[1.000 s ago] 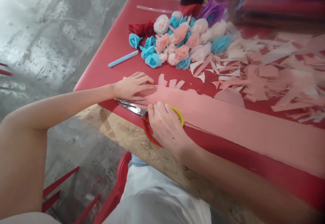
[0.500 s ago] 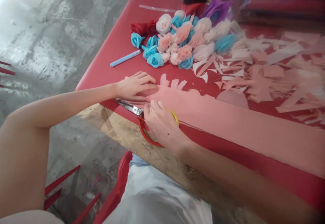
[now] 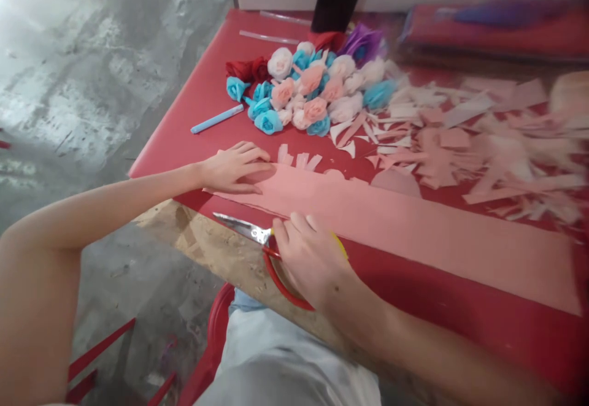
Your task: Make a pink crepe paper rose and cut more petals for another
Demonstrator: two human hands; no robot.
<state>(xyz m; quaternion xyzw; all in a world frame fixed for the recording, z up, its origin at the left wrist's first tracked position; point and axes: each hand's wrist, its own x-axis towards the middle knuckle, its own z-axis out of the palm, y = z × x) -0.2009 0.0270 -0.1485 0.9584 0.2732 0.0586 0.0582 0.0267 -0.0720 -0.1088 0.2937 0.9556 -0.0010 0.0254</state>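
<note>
A long strip of pink crepe paper point(image 3: 391, 222) lies across the red table, running off towards the right. My left hand point(image 3: 237, 168) rests flat on its left end, fingers spread. My right hand point(image 3: 313, 259) grips a pair of scissors point(image 3: 251, 229) with one red and one yellow handle. Their blades point left, just in front of the paper's near edge and apart from it. The right fingertips are by that edge; whether they touch it I cannot tell.
Behind the strip sit paper roses point(image 3: 304, 93) in blue, white, pink and red. A blue pen point(image 3: 217, 119) lies to their left. Pink and white paper scraps point(image 3: 451, 142) cover the right side. A red plastic-wrapped pack point(image 3: 497, 35) is at the back.
My right hand has drawn the scissors back towards me, away from the paper and my left hand. The left hand stays on the strip. The camera view has shifted a little.
</note>
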